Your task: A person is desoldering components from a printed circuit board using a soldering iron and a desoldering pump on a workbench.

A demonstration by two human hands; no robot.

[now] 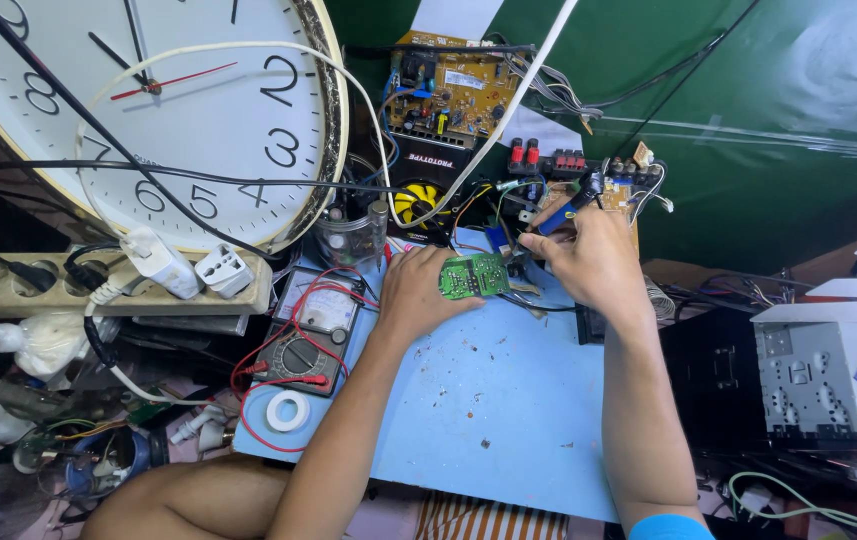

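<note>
Left hand [418, 290] lies on the blue tabletop [498, 400], fingers closed on the left edge of a small green circuit board [474, 276]. The board sits flat near the tabletop's far edge, between the two hands. Its parts are too small to make out.

Right hand [588, 255] is closed around a blue-handled soldering iron [570, 208]. The tip is hidden behind fingers and wire clutter, so contact with the board can't be told.

Wall clock [148, 110] is cut off at top and left; cables cross its face. Power strip [98, 285] is cut off at left: two white adapters seen plugged in, one dark plug. One analog multimeter [306, 335], red leads looped over it, dial partly covered. One white tape roll [288, 411] near the tabletop's left corner.

One larger tan circuit board [453, 95] stands behind, its lower edge lost in wires. Grey metal chassis [828, 375] at right, cut off by the frame.
</note>
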